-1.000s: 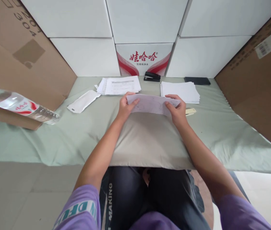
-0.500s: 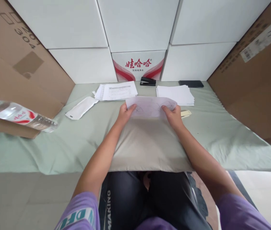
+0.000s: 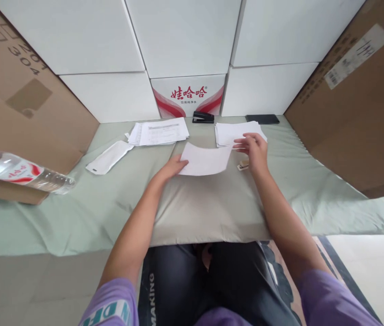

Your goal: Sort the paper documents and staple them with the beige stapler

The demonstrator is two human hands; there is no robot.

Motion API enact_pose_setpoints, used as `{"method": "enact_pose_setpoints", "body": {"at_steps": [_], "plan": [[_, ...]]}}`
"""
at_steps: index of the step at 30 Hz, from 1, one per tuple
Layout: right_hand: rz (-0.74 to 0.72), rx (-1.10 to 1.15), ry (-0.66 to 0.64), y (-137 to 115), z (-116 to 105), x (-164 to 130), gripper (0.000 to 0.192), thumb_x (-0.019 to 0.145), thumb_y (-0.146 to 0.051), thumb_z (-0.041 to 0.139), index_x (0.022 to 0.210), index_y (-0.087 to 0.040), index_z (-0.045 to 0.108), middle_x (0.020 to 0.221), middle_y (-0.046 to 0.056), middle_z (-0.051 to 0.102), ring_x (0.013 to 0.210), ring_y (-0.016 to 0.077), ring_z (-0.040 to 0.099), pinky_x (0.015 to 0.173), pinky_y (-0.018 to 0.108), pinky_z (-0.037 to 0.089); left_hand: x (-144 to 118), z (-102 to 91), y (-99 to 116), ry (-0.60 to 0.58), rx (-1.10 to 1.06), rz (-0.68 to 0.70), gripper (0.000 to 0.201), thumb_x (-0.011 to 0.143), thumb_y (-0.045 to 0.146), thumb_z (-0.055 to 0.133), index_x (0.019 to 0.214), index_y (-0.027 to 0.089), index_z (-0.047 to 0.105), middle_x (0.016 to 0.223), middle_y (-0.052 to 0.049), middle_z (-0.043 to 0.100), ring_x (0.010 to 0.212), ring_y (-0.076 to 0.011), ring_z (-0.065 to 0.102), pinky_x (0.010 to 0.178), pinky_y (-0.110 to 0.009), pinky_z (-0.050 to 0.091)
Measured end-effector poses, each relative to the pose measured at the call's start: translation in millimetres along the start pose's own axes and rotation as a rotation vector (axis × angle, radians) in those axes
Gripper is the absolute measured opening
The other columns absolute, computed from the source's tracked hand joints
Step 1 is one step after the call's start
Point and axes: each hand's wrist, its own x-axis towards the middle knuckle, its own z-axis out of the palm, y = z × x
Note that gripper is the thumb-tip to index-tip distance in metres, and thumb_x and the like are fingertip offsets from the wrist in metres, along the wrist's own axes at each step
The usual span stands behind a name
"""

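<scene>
Head view: the left hand [image 3: 168, 170] has its fingers [image 3: 179, 159] on the near left corner of a white sheet [image 3: 205, 160], pinching or pressing it, which one I cannot tell. That sheet lies bowed on a grey pillow [image 3: 208, 206] at the middle of the near edge of the green-covered desk [image 3: 76, 213]. Released, the right hand [image 3: 255, 149] hovers with loose fingers [image 3: 241, 144] over the near edge of a paper stack [image 3: 234, 132], gripping nothing. A small yellowish item [image 3: 243, 165] lies just beside that hand. Farther back sit printed papers [image 3: 160, 132], a black stapler [image 3: 202, 117] and a dark flat object [image 3: 262, 119]. Toward the left edge lie a white pouch [image 3: 107, 156] and a water bottle [image 3: 18, 173].
</scene>
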Motion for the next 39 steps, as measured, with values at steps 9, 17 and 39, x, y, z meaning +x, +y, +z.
{"method": "enact_pose_setpoints", "body": {"at_steps": [9, 17, 39], "plan": [[-0.062, -0.742, -0.029, 26, -46, 25, 0.012, 0.082, -0.021, 0.055, 0.072, -0.021, 0.062, 0.07, 0.006, 0.065, 0.07, 0.0194, 0.052, 0.072, 0.035, 0.036, -23, 9.2, 20, -0.298, 0.114, -0.069, 0.023, 0.071, 0.031, 0.074, 0.089, 0.017, 0.075, 0.078, -0.005, 0.074, 0.065, -0.0194, 0.067, 0.056, -0.026, 0.049], [-0.016, -0.878, -0.104, 26, 6, 0, 0.022, 0.089, -0.031, 0.051, 0.082, -0.021, 0.069, 0.081, 0.006, 0.071, 0.073, 0.0198, 0.055, 0.061, 0.029, 0.03, -28, 21.9, 24, -0.311, 0.14, -0.158, 0.021, 0.072, 0.038, 0.074, 0.077, 0.018, 0.073, 0.067, -0.005, 0.07, 0.054, -0.0178, 0.062, 0.041, -0.023, 0.039], [-0.075, -0.8, -0.176, 17, 23, -14, 0.025, 0.091, -0.03, 0.047, 0.078, -0.02, 0.066, 0.072, 0.005, 0.066, 0.067, 0.0181, 0.051, 0.062, 0.029, 0.031, -38, 43.5, 32, -0.374, 0.027, -0.304, 0.018, 0.068, 0.031, 0.08, 0.077, 0.016, 0.076, 0.068, -0.006, 0.071, 0.053, -0.0157, 0.06, 0.042, -0.023, 0.038]]}}
